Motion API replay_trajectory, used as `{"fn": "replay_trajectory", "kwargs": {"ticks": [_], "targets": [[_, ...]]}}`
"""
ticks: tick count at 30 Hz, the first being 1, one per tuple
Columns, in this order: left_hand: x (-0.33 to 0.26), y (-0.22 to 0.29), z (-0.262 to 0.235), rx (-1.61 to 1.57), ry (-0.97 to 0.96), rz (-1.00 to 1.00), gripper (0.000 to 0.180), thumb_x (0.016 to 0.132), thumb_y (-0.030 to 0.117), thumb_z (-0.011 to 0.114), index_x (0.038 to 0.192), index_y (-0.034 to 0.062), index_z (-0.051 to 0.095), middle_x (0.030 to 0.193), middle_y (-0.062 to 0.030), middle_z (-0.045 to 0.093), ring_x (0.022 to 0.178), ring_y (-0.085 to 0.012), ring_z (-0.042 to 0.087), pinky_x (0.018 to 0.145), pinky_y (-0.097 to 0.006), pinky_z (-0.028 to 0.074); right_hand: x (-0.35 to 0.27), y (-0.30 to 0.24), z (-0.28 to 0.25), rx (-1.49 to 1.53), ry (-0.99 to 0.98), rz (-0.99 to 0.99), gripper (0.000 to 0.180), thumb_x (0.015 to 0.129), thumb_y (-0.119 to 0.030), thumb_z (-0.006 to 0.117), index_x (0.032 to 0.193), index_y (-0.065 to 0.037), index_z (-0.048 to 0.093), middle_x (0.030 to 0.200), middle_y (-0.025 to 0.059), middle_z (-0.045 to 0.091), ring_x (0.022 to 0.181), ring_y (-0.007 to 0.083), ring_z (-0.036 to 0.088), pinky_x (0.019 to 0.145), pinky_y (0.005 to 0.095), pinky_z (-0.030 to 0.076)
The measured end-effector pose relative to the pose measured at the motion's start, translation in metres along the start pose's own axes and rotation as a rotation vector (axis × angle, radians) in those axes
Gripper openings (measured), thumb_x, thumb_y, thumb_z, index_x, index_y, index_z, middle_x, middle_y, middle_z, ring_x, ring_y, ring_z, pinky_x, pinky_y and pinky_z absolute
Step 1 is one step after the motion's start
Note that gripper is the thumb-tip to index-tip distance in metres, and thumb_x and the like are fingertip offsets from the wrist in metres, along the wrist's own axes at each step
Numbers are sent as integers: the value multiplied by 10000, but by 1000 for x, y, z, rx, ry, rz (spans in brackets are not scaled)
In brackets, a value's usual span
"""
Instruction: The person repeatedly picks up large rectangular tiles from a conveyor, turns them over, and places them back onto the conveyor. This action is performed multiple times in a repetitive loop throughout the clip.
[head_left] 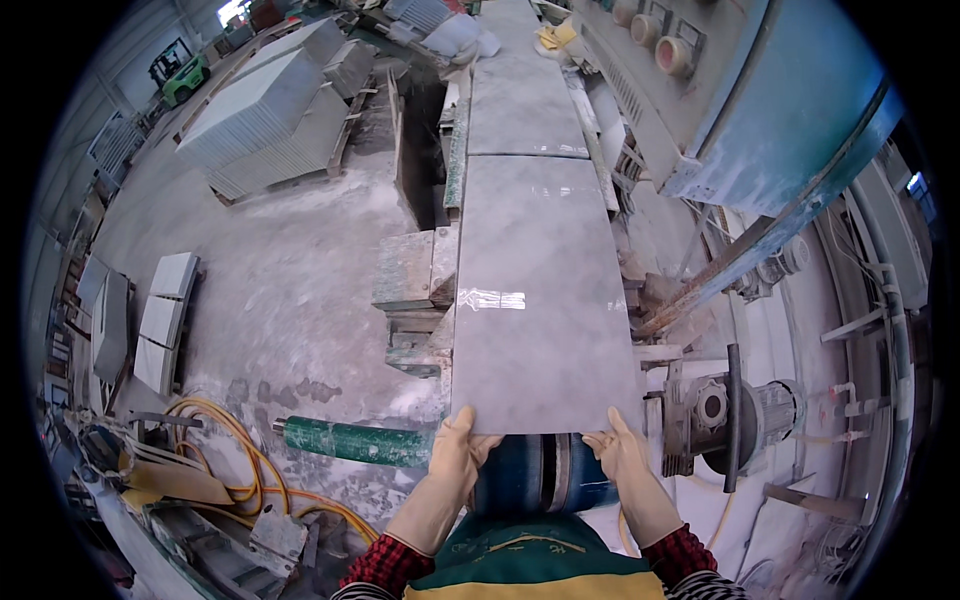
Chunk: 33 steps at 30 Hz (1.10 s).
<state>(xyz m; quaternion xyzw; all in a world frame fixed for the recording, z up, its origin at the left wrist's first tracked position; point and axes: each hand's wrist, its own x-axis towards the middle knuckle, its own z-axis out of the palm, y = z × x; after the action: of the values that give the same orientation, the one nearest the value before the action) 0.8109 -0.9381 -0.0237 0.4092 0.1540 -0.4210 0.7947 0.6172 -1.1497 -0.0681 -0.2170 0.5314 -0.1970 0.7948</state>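
Note:
A polished pale grey stone slab lies flat on the conveyor line, its near edge at my body. My left hand, in a cream glove, grips the slab's near left corner, thumb on top and fingers underneath. At the near right corner my right hand, gloved the same way, pinches the edge likewise. Beneath the slab's near end shows a blue roller or drum with a dark band. Directly beyond lies a second grey slab, a thin seam between the two.
Left on the floor are a green roller, coiled yellow hoses and narrow stacked slabs. Farther off stand big slab stacks and a green forklift. To the right are a motor and a blue machine housing with a slanting rusty bar.

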Motion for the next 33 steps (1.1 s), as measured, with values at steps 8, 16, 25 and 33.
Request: {"fn": "replay_trajectory", "kwargs": {"ticks": [8,16,25,33], "targets": [[19,-1,3,-4,0,-14,444,1113,201,556,1469,-54,482,1416,-227,625,1282,-382,662,1076,-480,593,18,-12,8,-30,43,75,460,1029,-308,755,826,19,502,765,220,618,812,409,754,745,429,665],[30,0,1,9,2,-38,476,1121,212,544,1505,-51,441,1472,-233,585,1327,-401,625,1114,-511,554,20,-16,18,-234,78,71,641,1030,-524,687,980,114,653,945,326,742,822,360,765,600,330,591],[-16,-1,9,-173,57,-132,576,1120,250,555,1570,-62,377,1613,-248,458,1478,-389,478,1246,-467,417,16,-66,11,-642,-69,273,758,994,-668,644,953,83,729,811,242,763,564,260,713,464,282,535],[-103,6,-38,83,55,-68,622,1108,265,582,1581,-84,379,1598,-243,488,1417,-304,560,1210,-392,477,-10,-115,30,-829,-124,-68,688,1043,-597,614,869,62,701,644,206,683,435,241,598,409,262,438]]}}
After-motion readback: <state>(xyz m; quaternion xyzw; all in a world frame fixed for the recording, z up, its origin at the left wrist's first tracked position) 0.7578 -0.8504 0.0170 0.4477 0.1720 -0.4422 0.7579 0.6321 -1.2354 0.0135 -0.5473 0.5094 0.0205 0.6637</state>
